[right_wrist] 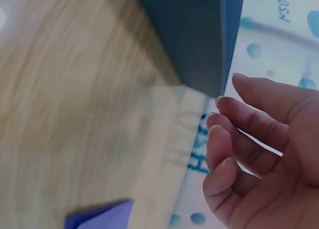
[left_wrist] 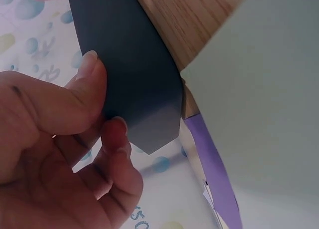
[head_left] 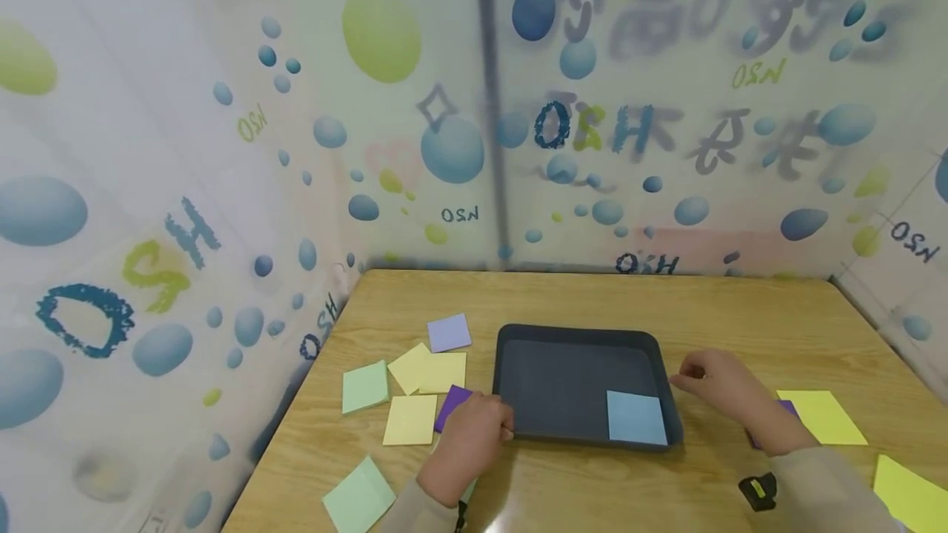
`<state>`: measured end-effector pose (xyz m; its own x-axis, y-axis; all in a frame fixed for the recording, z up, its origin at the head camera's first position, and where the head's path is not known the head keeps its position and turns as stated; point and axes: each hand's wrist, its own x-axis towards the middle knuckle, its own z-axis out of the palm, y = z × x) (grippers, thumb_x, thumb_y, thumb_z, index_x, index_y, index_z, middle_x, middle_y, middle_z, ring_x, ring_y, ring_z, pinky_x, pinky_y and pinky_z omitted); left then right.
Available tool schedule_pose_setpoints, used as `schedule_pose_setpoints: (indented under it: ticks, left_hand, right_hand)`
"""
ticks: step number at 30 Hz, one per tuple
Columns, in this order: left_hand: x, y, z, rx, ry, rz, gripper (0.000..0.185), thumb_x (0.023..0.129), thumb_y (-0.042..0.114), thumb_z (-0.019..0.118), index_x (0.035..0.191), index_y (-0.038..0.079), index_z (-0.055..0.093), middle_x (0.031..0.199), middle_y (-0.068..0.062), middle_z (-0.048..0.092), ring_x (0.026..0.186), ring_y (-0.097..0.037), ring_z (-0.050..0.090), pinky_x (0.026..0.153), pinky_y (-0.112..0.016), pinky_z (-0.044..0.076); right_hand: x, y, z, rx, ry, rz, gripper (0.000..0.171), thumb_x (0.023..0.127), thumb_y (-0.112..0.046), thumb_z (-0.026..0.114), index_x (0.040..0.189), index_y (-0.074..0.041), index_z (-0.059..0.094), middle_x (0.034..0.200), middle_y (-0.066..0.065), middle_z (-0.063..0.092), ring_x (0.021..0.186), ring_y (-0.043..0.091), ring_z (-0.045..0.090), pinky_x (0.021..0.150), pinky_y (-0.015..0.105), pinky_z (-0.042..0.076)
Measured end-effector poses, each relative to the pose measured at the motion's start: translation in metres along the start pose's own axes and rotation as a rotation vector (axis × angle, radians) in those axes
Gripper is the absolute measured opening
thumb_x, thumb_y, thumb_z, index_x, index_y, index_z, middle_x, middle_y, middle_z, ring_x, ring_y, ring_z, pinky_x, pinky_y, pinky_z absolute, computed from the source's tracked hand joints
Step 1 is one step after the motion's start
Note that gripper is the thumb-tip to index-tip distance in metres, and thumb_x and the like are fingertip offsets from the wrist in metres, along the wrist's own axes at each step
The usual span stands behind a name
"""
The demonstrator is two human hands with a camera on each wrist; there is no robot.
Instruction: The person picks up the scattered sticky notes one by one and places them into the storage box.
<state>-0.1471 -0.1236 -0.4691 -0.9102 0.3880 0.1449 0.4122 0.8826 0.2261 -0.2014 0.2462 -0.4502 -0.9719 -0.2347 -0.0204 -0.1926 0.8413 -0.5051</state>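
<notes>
One blue note (head_left: pixel 637 417) already lying inside the dark tray (head_left: pixel 578 336), many still scattered around on the table (head_left: pixel 741 311), left hand (head_left: pixel 470 434) pinching the tray's near-left corner, right hand (head_left: pixel 714 381) loosely curled beside its right rim.

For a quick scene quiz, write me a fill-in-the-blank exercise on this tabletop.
1. The only note lying inside the dark tray is coloured ____.
2. The left hand takes its grip on the tray's ____ edge.
3. The lavender note lies on the wooden ____.
4. The right hand holds ____.

Missing words: blue; left; table; nothing
</notes>
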Motion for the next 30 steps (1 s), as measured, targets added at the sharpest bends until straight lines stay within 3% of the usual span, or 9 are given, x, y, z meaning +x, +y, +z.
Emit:
schedule_pose_setpoints:
  ticks: [5, 13, 22, 28, 30]
  left_hand:
    - [0.000, -0.001, 0.000, -0.024, -0.006, -0.001, 0.018, 0.080, 0.010, 0.083, 0.069, 0.019, 0.071, 0.076, 0.010, 0.062, 0.075, -0.012, 0.059, 0.066, -0.025, 0.052]
    - [-0.001, 0.000, -0.004, -0.040, 0.006, 0.007, 0.019, 0.079, 0.006, 0.081, 0.068, 0.018, 0.070, 0.076, 0.009, 0.062, 0.076, -0.013, 0.059, 0.064, -0.025, 0.051]
    - [0.000, 0.001, -0.005, -0.038, -0.021, 0.003, 0.019, 0.080, 0.007, 0.081, 0.070, 0.018, 0.071, 0.076, 0.009, 0.061, 0.075, -0.011, 0.060, 0.061, -0.023, 0.051]
    - [0.001, 0.001, -0.004, -0.039, -0.028, 0.010, 0.017, 0.081, 0.008, 0.081, 0.070, 0.018, 0.072, 0.076, 0.008, 0.063, 0.074, -0.010, 0.060, 0.062, -0.022, 0.051]
    - [0.001, 0.001, -0.004, -0.038, -0.029, 0.011, 0.017, 0.081, 0.008, 0.081, 0.070, 0.018, 0.072, 0.076, 0.009, 0.063, 0.074, -0.010, 0.060, 0.062, -0.022, 0.051]
  right_hand:
    - [-0.006, 0.016, -0.002, -0.023, -0.001, 0.008, 0.018, 0.093, -0.019, 0.071, 0.081, -0.007, 0.066, 0.076, 0.001, 0.062, 0.069, 0.016, 0.050, 0.060, 0.031, 0.042]
    - [-0.008, 0.042, -0.005, -0.040, -0.059, 0.106, 0.021, 0.094, -0.023, 0.069, 0.087, -0.004, 0.067, 0.080, 0.003, 0.063, 0.073, 0.019, 0.053, 0.063, 0.034, 0.046]
    - [-0.016, 0.073, -0.009, -0.086, -0.037, 0.078, 0.018, 0.089, -0.018, 0.073, 0.092, -0.001, 0.067, 0.086, 0.005, 0.066, 0.077, 0.019, 0.058, 0.066, 0.036, 0.047]
    - [-0.021, 0.086, -0.016, -0.092, -0.039, 0.082, 0.030, 0.085, -0.018, 0.079, 0.101, 0.004, 0.065, 0.092, 0.018, 0.066, 0.084, 0.031, 0.062, 0.071, 0.048, 0.052]
    - [-0.021, 0.091, -0.016, -0.091, -0.030, 0.073, 0.033, 0.084, -0.020, 0.080, 0.100, 0.004, 0.064, 0.090, 0.017, 0.066, 0.082, 0.030, 0.061, 0.070, 0.046, 0.051]
